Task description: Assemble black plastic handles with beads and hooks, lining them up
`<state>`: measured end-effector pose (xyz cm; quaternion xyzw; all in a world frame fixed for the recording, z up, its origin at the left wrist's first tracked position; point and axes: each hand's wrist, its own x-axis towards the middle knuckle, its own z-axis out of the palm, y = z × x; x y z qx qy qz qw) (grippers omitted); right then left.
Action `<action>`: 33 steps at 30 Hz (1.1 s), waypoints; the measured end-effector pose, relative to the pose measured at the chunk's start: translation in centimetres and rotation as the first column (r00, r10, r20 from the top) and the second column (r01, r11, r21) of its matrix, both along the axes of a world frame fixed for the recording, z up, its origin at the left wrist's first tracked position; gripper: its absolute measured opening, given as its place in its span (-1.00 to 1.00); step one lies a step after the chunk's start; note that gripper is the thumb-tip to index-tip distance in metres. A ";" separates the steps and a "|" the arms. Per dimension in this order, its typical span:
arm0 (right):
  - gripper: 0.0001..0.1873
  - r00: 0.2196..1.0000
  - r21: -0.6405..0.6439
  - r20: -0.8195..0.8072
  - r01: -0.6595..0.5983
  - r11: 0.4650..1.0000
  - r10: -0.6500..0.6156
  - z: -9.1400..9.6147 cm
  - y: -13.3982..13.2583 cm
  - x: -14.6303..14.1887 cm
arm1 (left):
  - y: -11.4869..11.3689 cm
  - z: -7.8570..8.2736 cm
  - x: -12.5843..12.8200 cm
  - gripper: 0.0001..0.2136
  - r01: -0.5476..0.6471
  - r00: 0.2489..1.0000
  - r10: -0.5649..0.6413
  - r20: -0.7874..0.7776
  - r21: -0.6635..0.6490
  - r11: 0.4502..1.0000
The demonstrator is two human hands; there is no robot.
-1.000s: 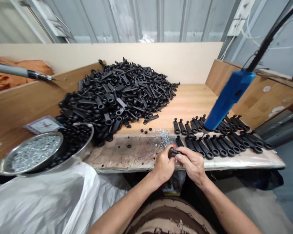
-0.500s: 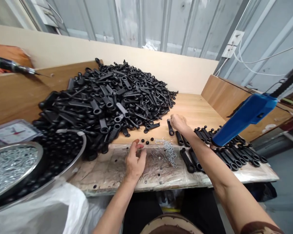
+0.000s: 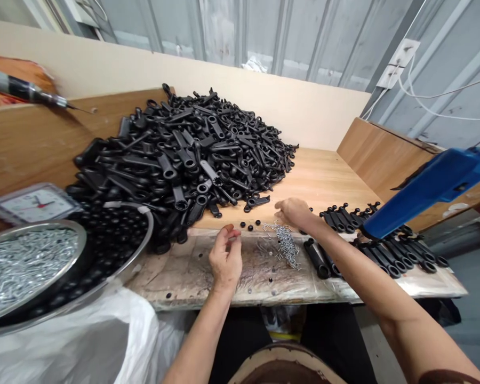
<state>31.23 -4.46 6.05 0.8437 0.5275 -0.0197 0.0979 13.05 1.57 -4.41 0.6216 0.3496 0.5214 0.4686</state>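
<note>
My left hand (image 3: 226, 258) hovers over the worn front strip of the bench (image 3: 192, 272), thumb and forefinger pinched together beside a few small black caps (image 3: 251, 226); what the pinch holds is too small to make out. My right hand (image 3: 294, 212) reaches forward, palm down with fingers stretched, just past a little pile of metal pins (image 3: 286, 246) and at the left end of the rows of laid-out black handles (image 3: 368, 242). A loose handle (image 3: 258, 202) lies just ahead of its fingertips. A big heap of black handles (image 3: 192, 154) fills the back left.
A blue hanging power tool (image 3: 428, 192) hangs over the rows on the right. At left stand a metal bowl of pins (image 3: 24, 266), a bowl of black caps (image 3: 122, 234), a small dial scale (image 3: 36, 205) and a white bag (image 3: 64, 341). Wooden side boards (image 3: 384, 154) enclose the bench.
One second ago both hands held a handle together at the front edge. The right hand then set it at the rows and has drawn slightly back; the left moved to the caps and pinched.
</note>
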 end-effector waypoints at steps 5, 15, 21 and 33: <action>-0.71 0.972 -0.013 -0.073 -0.224 0.975 0.222 -0.5 -1.0 -2.9 | 0.3 0.0 0.1 -0.68 -0.038 0.981 0.060 0.187 -0.117 0.992; -0.81 0.966 0.061 -0.151 -0.202 0.978 0.209 -2.8 4.8 -2.4 | 0.3 0.1 0.0 -0.78 -0.010 0.968 0.074 0.241 -0.254 0.967; -0.72 0.945 0.398 -0.258 -0.086 0.913 0.202 -0.3 2.3 -0.6 | 1.1 1.7 0.5 -0.82 0.065 0.995 -0.066 -0.080 -0.017 0.998; -0.79 0.457 0.643 -0.738 0.700 0.310 0.497 -2.6 -11.5 -3.4 | 0.5 3.0 10.0 -0.78 0.762 0.530 -0.304 -0.792 0.289 0.579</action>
